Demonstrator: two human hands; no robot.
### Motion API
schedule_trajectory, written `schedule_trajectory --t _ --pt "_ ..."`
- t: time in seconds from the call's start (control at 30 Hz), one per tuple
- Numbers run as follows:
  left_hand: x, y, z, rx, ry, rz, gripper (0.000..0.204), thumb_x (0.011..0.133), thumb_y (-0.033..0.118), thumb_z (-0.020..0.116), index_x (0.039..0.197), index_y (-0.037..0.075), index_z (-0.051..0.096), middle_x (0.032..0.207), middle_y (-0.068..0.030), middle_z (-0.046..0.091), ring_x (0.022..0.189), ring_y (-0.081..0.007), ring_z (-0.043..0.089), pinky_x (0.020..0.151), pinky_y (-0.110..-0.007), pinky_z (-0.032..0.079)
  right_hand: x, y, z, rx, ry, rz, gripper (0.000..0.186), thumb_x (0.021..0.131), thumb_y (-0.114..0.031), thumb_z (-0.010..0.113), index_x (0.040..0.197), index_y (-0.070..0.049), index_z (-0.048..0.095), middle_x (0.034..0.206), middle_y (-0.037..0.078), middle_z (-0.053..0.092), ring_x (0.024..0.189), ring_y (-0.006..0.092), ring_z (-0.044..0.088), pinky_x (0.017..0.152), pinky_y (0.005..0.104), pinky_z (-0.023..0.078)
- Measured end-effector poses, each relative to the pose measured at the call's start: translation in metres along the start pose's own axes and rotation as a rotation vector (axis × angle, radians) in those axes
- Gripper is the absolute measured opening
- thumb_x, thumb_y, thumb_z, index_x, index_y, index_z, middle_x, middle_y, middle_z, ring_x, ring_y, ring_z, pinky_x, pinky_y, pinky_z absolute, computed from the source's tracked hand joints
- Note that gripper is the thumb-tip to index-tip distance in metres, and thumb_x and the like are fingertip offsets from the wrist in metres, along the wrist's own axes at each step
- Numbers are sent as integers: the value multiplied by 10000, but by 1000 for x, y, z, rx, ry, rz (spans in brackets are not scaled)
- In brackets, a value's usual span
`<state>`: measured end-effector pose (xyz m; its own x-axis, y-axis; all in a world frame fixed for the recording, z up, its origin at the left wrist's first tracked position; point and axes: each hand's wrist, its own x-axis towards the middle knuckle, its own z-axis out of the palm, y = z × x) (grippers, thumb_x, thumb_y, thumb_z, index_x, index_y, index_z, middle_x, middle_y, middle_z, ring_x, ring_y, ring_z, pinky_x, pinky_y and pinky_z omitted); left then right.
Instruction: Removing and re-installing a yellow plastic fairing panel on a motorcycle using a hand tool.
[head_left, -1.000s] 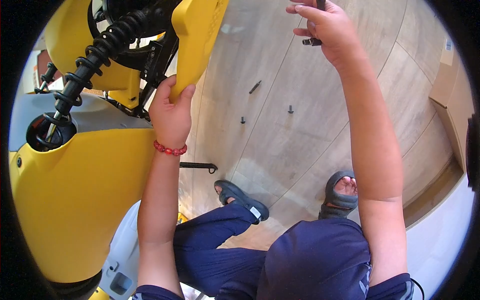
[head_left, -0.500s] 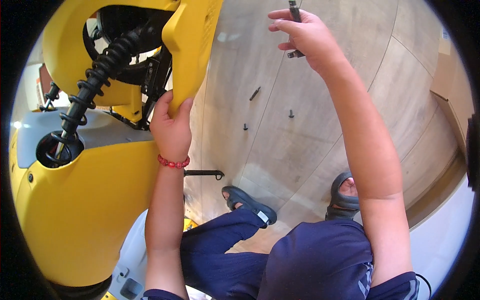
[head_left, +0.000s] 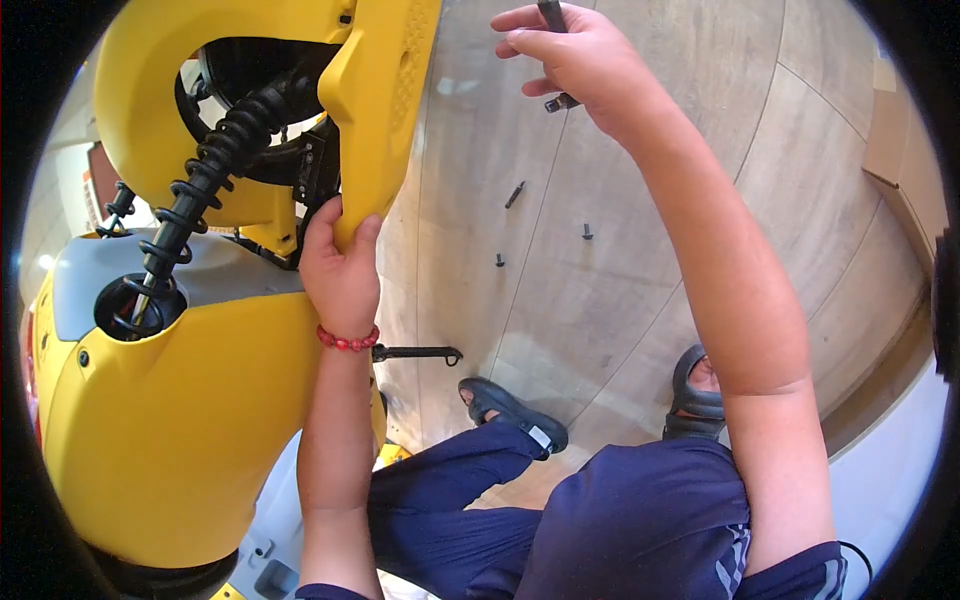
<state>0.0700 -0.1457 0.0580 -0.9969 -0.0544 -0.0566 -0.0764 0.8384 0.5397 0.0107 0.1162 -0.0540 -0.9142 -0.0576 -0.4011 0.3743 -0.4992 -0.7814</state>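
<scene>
My left hand (head_left: 340,275), wearing a red bead bracelet, is closed round the lower end of a yellow plastic panel (head_left: 385,130) on a yellow and grey vehicle. Its thumb lies on the near side; the other fingers are partly hidden behind the edge. Just beside that hand is a black metal bracket (head_left: 318,165). At the top, right of the panel, my right hand (head_left: 585,65) holds a short black rod-shaped tool (head_left: 551,14) across the palm. The tool's two ends stick out above and below, and several fingers are stretched toward the panel.
A black coil-spring shock absorber (head_left: 205,185) slants down into the yellow body (head_left: 190,420). On the wooden floor lie a small black bit (head_left: 515,194) and two dark screws (head_left: 587,232). A black stand (head_left: 425,353) juts from the vehicle. A cardboard box (head_left: 900,150) stands right.
My right hand has moved left, closer to the yellow panel, still with the black tool. My left hand keeps its hold on the panel. The whole view has shifted slightly.
</scene>
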Motion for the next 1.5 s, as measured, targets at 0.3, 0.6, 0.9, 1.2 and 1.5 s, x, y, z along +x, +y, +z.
schedule_trajectory --t 0.3,0.6,0.9,1.2,1.5 --pt "2 2 -3 -7 -35 -8 325 849 7 640 1154 -56 548 1084 -99 628 982 -148 594 869 -265 463 -15 -19 3 6 -10 -39 287 851 -177 582 1088 -22 623 938 80 660 752 154 616 596 282 510" --pt "-1 -2 -1 -42 10 -5 343 815 55 703 1117 -55 582 1014 -95 649 920 -132 606 812 -255 477 -7 -63 31 -122 -45 -199 234 852 -169 574 994 -1 655 782 79 637 605 151 581 553 277 471" --pt "3 -4 -6 -6 18 42 310 817 47 698 1095 -46 598 1000 -82 656 900 -121 602 802 -252 476 -1 -51 52 -152 -11 -278 189 839 -135 563 888 27 648 701 93 613 604 173 587 556 307 462" --pt "0 6 -6 15 56 29 289 808 20 696 1077 -40 609 977 -77 664 887 -119 605 802 -252 478 -9 -60 55 -34 -54 -190 188 832 -84 558 959 32 635 822 101 628 696 180 609 619 297 497" --pt "1 7 -1 120 61 20 283 809 41 697 1069 -34 615 962 -80 668 872 -123 609 791 -258 482 -1 -51 54 85 -95 -215 275 830 -48 549 1083 43 602 865 69 602 698 156 576 620 286 484"
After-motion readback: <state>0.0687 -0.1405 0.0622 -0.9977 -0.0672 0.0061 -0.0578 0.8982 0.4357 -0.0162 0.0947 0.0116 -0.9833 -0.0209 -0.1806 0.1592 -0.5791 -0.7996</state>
